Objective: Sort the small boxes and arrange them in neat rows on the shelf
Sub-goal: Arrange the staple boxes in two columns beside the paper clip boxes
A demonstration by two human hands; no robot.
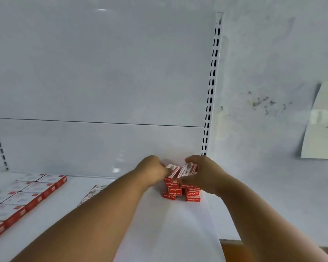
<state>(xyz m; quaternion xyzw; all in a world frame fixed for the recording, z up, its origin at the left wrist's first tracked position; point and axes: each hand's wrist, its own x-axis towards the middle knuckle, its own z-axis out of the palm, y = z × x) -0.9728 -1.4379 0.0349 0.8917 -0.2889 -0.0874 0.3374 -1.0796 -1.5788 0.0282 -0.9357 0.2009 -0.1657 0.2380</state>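
Two short stacks of small red and white boxes [181, 191] stand side by side near the back right of the white shelf [178, 224]. My left hand [151, 170] grips a tilted box [172, 172] on top of the left stack. My right hand [203, 171] curls round another tilted box [187, 170] on top of the right stack, thumb at its front. The backs of both stacks are hidden behind my hands.
Rows of larger flat red and white boxes [23, 197] lie at the shelf's left. Some flat boxes [95, 190] lie partly behind my left forearm. A slotted upright [210, 91] rises behind the stacks. A paper sheet [322, 121] hangs on the right wall.
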